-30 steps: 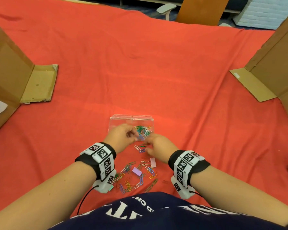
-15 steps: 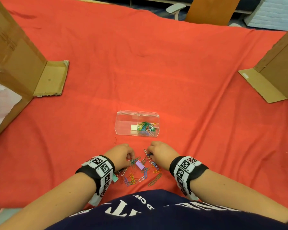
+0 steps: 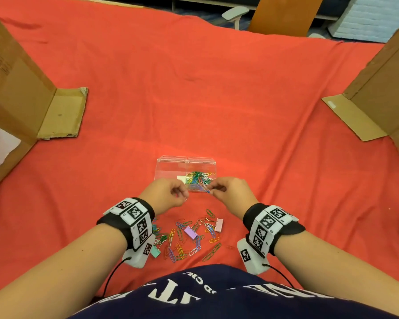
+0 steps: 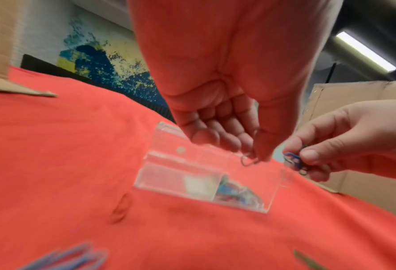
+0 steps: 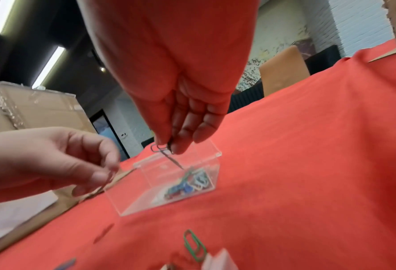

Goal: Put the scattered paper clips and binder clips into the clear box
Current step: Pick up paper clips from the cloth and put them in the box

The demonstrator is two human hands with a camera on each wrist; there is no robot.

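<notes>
Roughly half done: coloured wire paper clips (image 3: 199, 179) heaped in the clear plastic box (image 3: 171, 168) mid-worktop, both hands (image 3: 165, 195) (image 3: 230, 192) pinching seemingly more clips above it, many clips and pastel binder clips (image 3: 191, 232) left nearer.

Clear box (image 3: 171, 165): hard transparent plastic, glossy, smooth walls w/ bright edge glints. Red cloth (image 3: 217, 100) over the counter: matt woven fabric, soft creases. Paper clips (image 3: 194, 240) at near edge: thin wire, coloured coating, slight sheen. Lilac binder clip (image 3: 190, 232) and pink binder clip (image 3: 218, 224): smooth painted bodies, wire handles. Cardboard panels (image 3: 62, 113) at left/right edges: matt brown, rough torn rims.
</notes>
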